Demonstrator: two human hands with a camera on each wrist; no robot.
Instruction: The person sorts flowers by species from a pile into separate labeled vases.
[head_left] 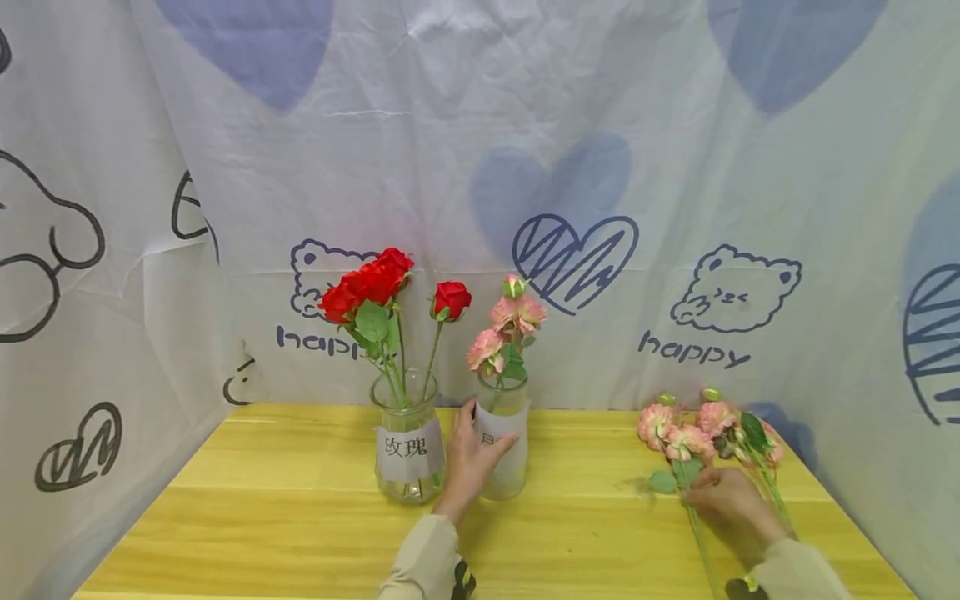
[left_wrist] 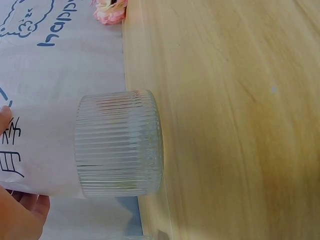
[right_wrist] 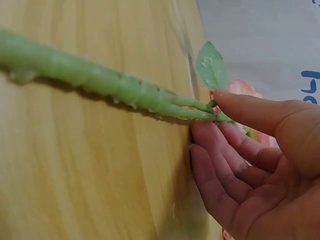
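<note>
My left hand [head_left: 474, 462] grips a ribbed glass vase [head_left: 510, 482] with a white paper label around it. In the left wrist view, the fingers [left_wrist: 22, 215] wrap the labelled part, above the clear ribbed base [left_wrist: 120, 145]. Pink flowers [head_left: 504, 321] with green leaves stand in this vase. Over at the right, my right hand [head_left: 727, 500] pinches the green stem [right_wrist: 100, 82] of a pink flower spray [head_left: 688, 442] between thumb and fingers, just below a leaf [right_wrist: 212, 65]. Another pink spray [head_left: 717, 417] lies beside it on the table.
Left of the ribbed vase stands a rounder glass vase [head_left: 408, 487] with a white label, holding several red roses [head_left: 367, 287]. Both vases are on a yellow wood-grain table [head_left: 300, 517]. A printed white cloth [head_left: 585, 367] hangs behind the table.
</note>
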